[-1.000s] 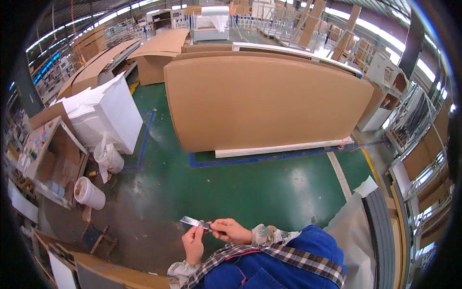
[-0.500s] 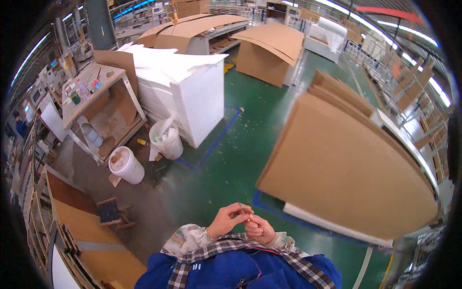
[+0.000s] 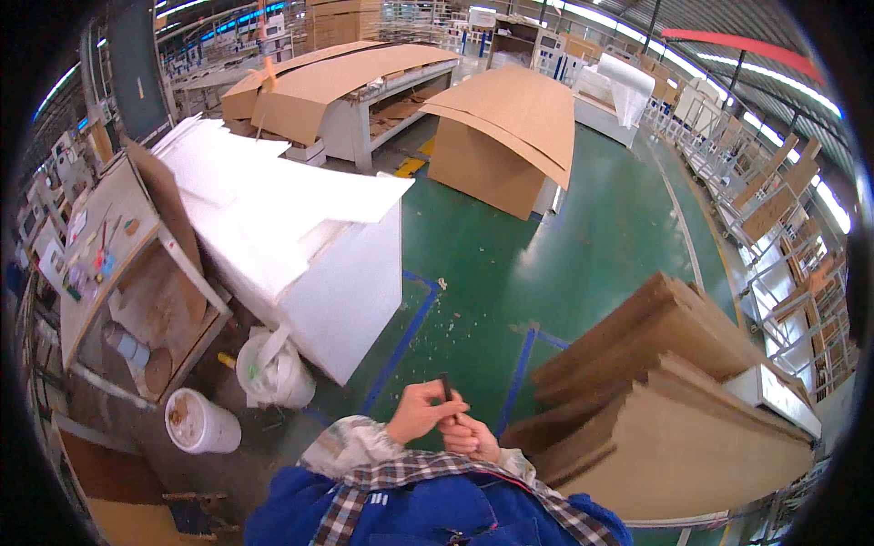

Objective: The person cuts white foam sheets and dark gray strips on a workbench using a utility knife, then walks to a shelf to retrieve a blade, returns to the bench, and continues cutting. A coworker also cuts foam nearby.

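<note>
Dark strip [image 3: 445,388] showed in the head view, upright in the left hand [image 3: 421,411], to the right of the near corner of the white stack [image 3: 341,282] and closer to the wearer. Left thumb and fingers were drawn narrow, pinched about the strip's lower part, its top poking out above them. Right hand [image 3: 473,440], farther right of the stack, was curled nearly closed, its fingertips meeting the left ones just below the strip; whether it also gripped the strip, I could not tell.

The stack's upright near edge came down close to the hands' left. A blue line [image 3: 404,341] ran along the floor just right of the stack. Beyond that line, green floor [image 3: 478,318] opened out, scattered with pale scraps beside the stack and stretching away past its far end. Cardboard [image 3: 692,446] bounded this room across from the stack, uneven left edges facing the hands. A lined bucket [image 3: 280,373] stood just by the stack's near end, and a white bucket [image 3: 202,423] farther left.
</note>
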A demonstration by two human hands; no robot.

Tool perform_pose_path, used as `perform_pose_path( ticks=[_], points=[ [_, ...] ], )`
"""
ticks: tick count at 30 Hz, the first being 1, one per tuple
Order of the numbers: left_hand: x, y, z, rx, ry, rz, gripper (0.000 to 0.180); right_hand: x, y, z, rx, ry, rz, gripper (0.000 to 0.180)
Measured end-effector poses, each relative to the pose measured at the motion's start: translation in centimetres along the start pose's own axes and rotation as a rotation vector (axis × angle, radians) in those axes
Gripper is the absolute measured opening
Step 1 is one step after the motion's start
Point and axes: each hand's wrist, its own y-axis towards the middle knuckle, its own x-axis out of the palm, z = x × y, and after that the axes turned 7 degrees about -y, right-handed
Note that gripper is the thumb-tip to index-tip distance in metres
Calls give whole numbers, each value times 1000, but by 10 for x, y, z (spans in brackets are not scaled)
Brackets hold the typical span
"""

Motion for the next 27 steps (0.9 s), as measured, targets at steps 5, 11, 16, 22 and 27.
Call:
perform_pose_path(
  ticks=[5,11,16,22,27],
  points=[
    [10,233,-47,123,205,-364,24,-41,20,-163,-310,310,45,25],
    [14,486,-88,134,31,-437,21,-92,84,-404,-459,348,-7,34],
    [-40,673,-41,144,-141,-340,18,-74,193,-603,-229,471,-31,32],
    [-166,850,-35,226,-40,-75,13,-112,373,-778,52,355,-52,30],
    [-255,979,-12,404,-118,73,5,-121,494,-890,71,229,-121,34]
  ],
)
